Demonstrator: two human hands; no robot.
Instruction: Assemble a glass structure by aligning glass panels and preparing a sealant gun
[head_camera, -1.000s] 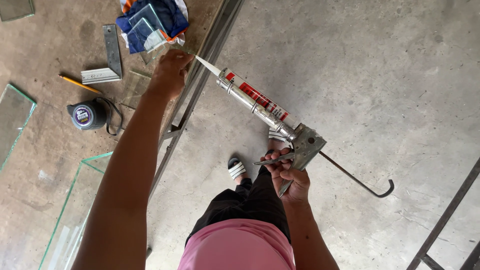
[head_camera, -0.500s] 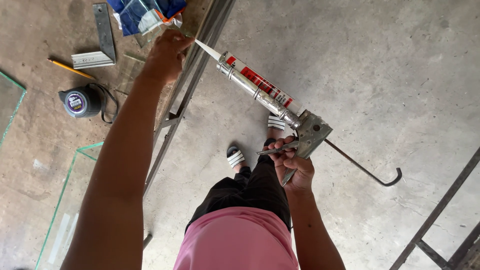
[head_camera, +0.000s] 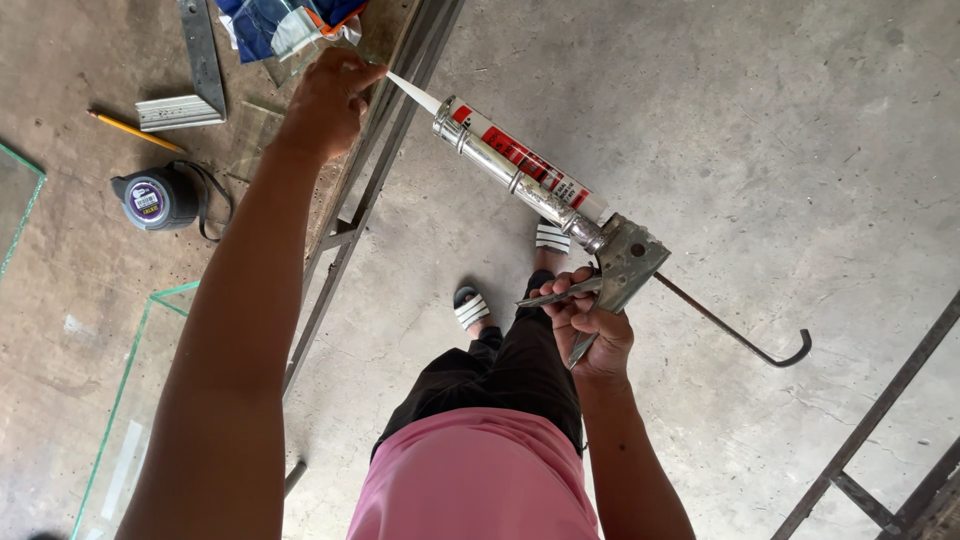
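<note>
While the right hand is closed round the grip and trigger of the grey metal caulking gun loaded with a red-and-white sealant cartridge, the left hand pinches its white tapered nozzle at the tip, over the dark steel frame rail. Gun sits diagonally above the concrete floor, plunger rod trailing behind. Judged rigid and moderately heavy, weight toward the handle — best gripped there. Nozzle likely light, stiff plastic, possibly slick with sealant — steady it with fingertips only. Black tape measure and yellow pencil lie nearby.
</note>
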